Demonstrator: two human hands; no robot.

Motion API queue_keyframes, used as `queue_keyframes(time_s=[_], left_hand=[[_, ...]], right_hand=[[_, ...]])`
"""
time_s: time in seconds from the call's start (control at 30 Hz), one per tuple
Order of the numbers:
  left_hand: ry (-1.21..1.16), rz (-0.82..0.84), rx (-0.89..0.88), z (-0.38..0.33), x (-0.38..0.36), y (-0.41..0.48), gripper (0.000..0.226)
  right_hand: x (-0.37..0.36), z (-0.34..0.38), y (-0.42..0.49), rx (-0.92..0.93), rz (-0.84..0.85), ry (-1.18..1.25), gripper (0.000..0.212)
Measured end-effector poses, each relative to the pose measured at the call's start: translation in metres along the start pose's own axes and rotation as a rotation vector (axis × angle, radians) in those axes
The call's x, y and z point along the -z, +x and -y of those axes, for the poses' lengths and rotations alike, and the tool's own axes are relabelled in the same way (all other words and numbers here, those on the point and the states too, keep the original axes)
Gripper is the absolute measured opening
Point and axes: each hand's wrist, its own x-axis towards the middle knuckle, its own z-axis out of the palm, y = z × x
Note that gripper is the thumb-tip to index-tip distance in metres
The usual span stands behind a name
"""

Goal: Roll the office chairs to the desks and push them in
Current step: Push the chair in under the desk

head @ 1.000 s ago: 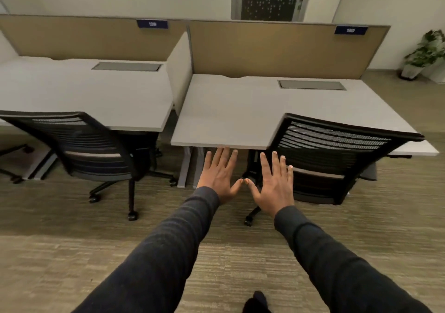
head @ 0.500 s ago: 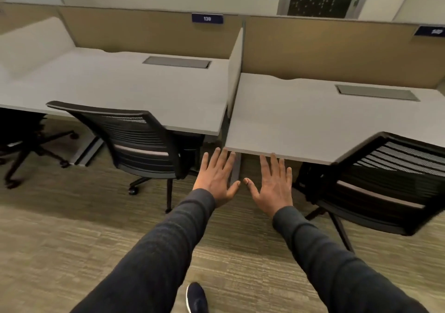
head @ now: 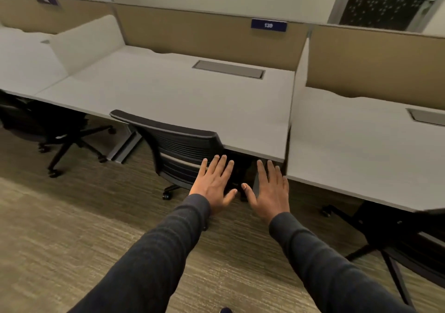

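Observation:
A black mesh-backed office chair [head: 178, 148] stands at the grey middle desk [head: 183, 95], its back against the desk's front edge and turned a little. My left hand [head: 214, 182] is held out flat with fingers spread, just in front of the chair's right side; whether it touches is unclear. My right hand [head: 269, 189] is spread open beside it, below the desk corner, holding nothing. Another black chair [head: 404, 238] shows partly at the right desk [head: 361, 144]. A third chair [head: 48, 124] sits under the left desk [head: 21, 69].
Tan partition panels [head: 204, 30] run behind the desks, with a blue number plate [head: 268, 25]. A white side divider [head: 298, 71] separates the middle and right desks. Carpet [head: 72, 240] covers the floor around me. A patterned door [head: 385, 1] is at the back right.
My view has swung left: the right chair slid to the frame's edge and the middle chair now sits in front of my hands. Both hands stay open and outstretched.

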Motion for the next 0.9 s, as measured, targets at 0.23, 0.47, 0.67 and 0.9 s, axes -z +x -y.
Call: queue_keyframes(time_s=[0.23,0.47,0.67,0.9], left_hand=[[-0.008,-0.016,0.014,0.124,-0.004,-0.01,0.083],[0.009,-0.038,0.015,0.304,0.001,-0.043,0.083],[0.035,-0.015,0.059,0.459,0.015,-0.084,0.084],[0.026,-0.011,0.081,0.586,0.008,-0.114,0.083]], right_hand=[[-0.055,0.119,0.039,0.058,0.018,-0.016,0.082],[-0.114,0.278,0.073,0.05,0.001,-0.034,0.083],[-0.157,0.416,0.087,0.052,0.016,0.026,0.083],[-0.203,0.536,0.126,0.092,0.039,0.037,0.083]])
